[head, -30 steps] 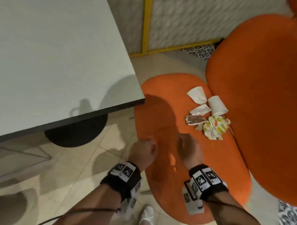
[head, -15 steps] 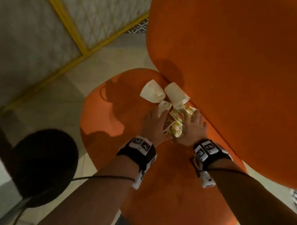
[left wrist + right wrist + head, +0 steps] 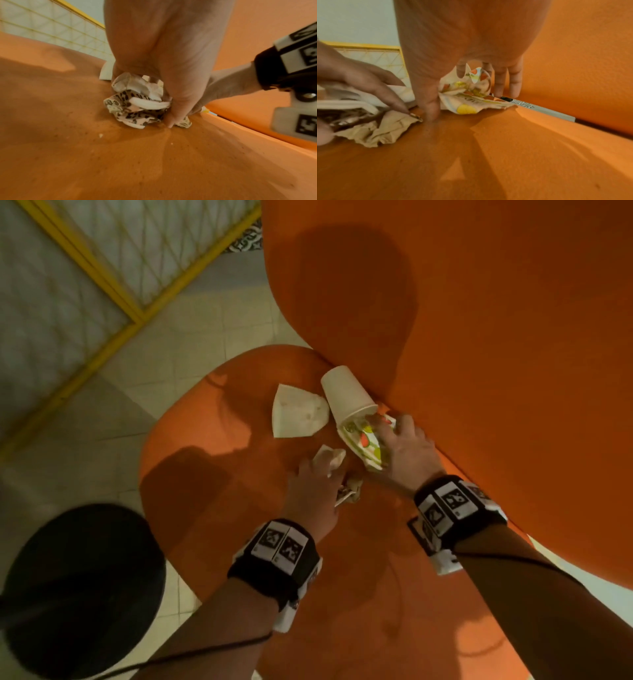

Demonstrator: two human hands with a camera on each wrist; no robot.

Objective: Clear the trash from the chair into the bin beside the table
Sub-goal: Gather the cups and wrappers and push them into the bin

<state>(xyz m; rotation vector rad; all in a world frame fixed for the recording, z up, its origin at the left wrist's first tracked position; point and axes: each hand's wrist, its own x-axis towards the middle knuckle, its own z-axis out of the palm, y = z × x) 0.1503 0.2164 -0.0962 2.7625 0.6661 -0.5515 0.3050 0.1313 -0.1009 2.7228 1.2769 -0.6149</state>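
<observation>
Head view, orange chair seat [image 3: 219, 508]: both hands down among the litter heaped at the crease below the chair back [image 3: 496, 337]. Left hand [image 3: 317, 494] curled over a crumpled spotted wrapper [image 3: 137, 108], thumb and fingers closing round the wad, a scrap of white paper [image 3: 330, 456] bunched at the fingertips. Right hand [image 3: 406, 445] spread over a fruit-printed wrapper [image 3: 364, 440], fingers only half bent, thumb pressed to the seat beside it; wrapper touched and pinned, not yet gathered, per the right wrist view. Lying on its side against the chair back, just above the printed wrapper: a white paper cup [image 3: 346, 395], mouth toward the right hand. Beside the cup, farther out from the chair back: a flattened white paper piece [image 3: 298, 414], flat on the seat. Tucked in the crease under the right fingers: a thin printed stick or straw [image 3: 539, 108], kind unclear. Crumbs scattered on the fabric near the left hand.

Likely handling: all of it feather-light, soft, already creased, nothing fragile. Best taken by scrunching each wrapper into the palm rather than pinching an edge, since loose corners could slip free. Cup thin-walled and easily crushed; a grip round the body or a finger inside the rim should do. Flat piece probably needs a fingernail under one edge. Bin not in view.
</observation>
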